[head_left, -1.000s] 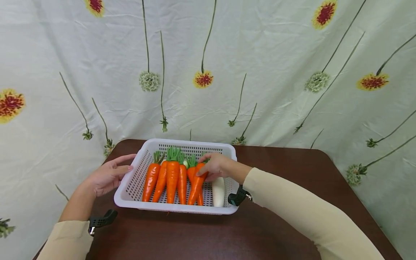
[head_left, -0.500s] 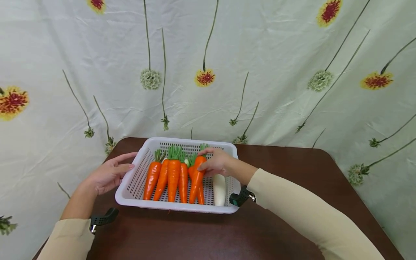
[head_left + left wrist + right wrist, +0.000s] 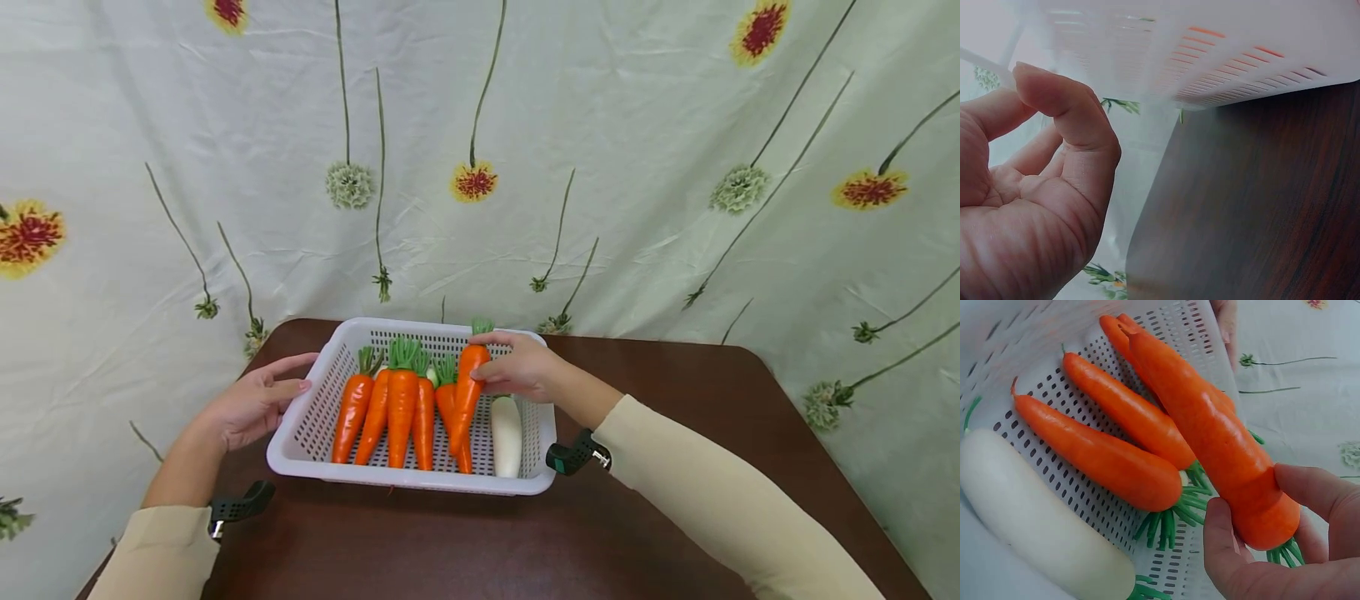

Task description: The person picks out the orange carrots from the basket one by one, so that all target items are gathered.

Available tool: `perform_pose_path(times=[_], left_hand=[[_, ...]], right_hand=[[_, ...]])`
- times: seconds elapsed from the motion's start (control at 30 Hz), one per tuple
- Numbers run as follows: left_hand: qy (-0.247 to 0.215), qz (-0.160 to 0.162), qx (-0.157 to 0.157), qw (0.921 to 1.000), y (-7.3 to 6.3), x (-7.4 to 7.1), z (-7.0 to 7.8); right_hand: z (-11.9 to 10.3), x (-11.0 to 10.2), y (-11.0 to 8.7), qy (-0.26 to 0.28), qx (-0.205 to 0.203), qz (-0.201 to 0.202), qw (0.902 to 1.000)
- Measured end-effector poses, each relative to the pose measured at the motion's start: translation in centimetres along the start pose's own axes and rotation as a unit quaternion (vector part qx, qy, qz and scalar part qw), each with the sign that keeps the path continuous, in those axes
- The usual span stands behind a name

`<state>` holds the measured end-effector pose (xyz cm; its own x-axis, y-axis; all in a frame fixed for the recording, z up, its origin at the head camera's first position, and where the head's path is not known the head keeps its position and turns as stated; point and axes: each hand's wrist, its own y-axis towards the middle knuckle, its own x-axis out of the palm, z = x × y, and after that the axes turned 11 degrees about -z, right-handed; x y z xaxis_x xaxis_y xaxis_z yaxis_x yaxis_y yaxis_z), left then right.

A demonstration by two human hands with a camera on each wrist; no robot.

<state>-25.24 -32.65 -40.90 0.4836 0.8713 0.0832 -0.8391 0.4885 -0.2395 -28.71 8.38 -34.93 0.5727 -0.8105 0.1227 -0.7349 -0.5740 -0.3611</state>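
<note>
My right hand [image 3: 521, 367] pinches an orange carrot [image 3: 468, 400] near its green-topped end, thumb on one side and fingers on the other. Tilted over the white plastic basket [image 3: 360, 477], this carrot has its thin tip pointing down, overlapping another carrot [image 3: 446, 404] in the head view. In the right wrist view the held carrot [image 3: 1210, 431] rises close to the camera. At the basket's left rim, my left hand [image 3: 251, 408] grips the edge between thumb and fingers. Several more carrots [image 3: 402, 417] lie side by side in the basket, tops away from me.
A white radish [image 3: 506, 437] lies along the right side inside the basket. Pale round bits show behind the carrot tops. The basket stands on a dark brown table [image 3: 637, 517], with a flower-printed cloth [image 3: 600, 125] hanging behind it.
My right hand has lifted the carrot and shifted it slightly right and back, so more of the carrot beneath shows. The left hand stays at the basket's rim.
</note>
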Motion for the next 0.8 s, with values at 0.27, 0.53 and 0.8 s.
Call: perform_pose_path(times=[0.27, 0.53, 0.8], left_hand=[[0.004, 0.008, 0.004, 1.0, -0.1, 0.2, 0.0], [0.006, 0.016, 0.003, 0.9998, -0.3, 0.5, 0.0], [-0.002, 0.018, 0.005, 0.9998, -0.3, 0.7, -0.1]], right_hand=[[-0.1, -0.9, -1.2, 0.029, -0.021, 0.011, 0.9993], [0.2, -1.9, -2.6, 0.044, -0.057, 0.02, 0.9972], [0.5, -3.1, -4.1, 0.038, -0.088, 0.034, 0.9949]])
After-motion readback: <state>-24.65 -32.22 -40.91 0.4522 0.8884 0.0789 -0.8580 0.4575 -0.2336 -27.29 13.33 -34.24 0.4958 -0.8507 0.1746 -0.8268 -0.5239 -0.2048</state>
